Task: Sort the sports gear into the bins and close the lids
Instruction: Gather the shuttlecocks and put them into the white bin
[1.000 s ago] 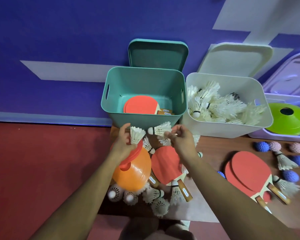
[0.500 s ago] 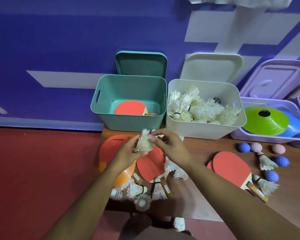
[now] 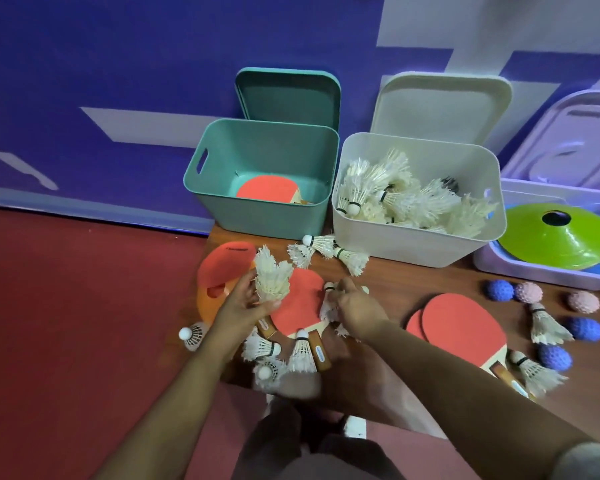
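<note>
Left hand [image 3: 241, 308] grips shuttlecock stack [image 3: 271, 278]; right hand [image 3: 357, 306] pinches loose shuttlecock [image 3: 328, 306]. Risk: overloaded stack spills before white bin [image 3: 402, 244], 1 o'clock.

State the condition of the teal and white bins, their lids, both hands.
Teal plastic bin: open, one red paddle inside.
Teal lid: off, leaning behind it.
White plastic bin: open, shuttlecock pile inside.
White lid: off, leaning behind it.
Left hand: grips stack of white feather shuttlecocks.
Right hand: pinches a loose shuttlecock.
</note>
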